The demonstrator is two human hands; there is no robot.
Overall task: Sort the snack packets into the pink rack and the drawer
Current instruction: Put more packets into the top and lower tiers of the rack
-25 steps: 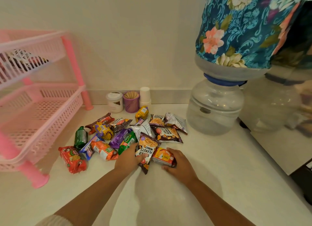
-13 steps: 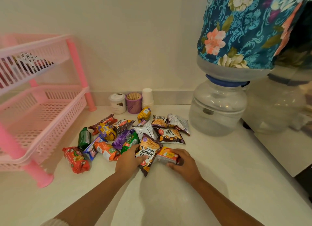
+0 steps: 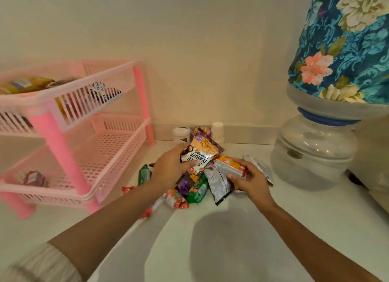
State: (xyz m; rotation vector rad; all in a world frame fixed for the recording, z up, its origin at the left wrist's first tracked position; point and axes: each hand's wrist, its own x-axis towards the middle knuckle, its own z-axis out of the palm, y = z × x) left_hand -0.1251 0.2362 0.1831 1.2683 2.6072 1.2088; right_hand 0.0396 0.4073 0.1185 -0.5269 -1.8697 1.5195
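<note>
Cream ribbed knit covers the left sleeve point(image 3: 42, 262) at the bottom corner, and both bare forearms reach out from there across the smooth, pale countertop point(image 3: 231, 250).

The left hand point(image 3: 168, 170) is closed around the glossy foil peanut packet with orange nuts printed above a white label point(image 3: 200, 155), thumb pressed over its lower front, fingers behind it; the packet stands tilted, lifted above the heap. The right hand point(image 3: 250, 178) pinches the small orange-and-white rectangular snack packet point(image 3: 228, 166) by its right end, fingers curled round it, and this packet sits just beside the peanut one, at its lower right.

Under and between the two hands lies the heap of crinkled snack wrappers point(image 3: 195, 189): a purple one, a green one, a red-orange one, a silver-white pouch with a black edge, all overlapping. A dark green packet point(image 3: 144, 174) lies just left of the left wrist, partly hidden by it. A silvery pouch point(image 3: 261, 168) pokes out behind the right hand.

To the left stands the pink plastic two-tier rack with slotted basket walls and round posts point(image 3: 84, 100). Its lower tray holds one dark red packet point(image 3: 33, 178); its upper tray holds several packets, blurred through the slats.

Further back, against the wall, are a white-lidded jar point(image 3: 181, 133) and a stack of white cups point(image 3: 217, 130). At the right a clear, rounded plastic water dispenser base point(image 3: 313, 153) carries a bottle under a teal floral cloth cover point(image 3: 345, 50).
</note>
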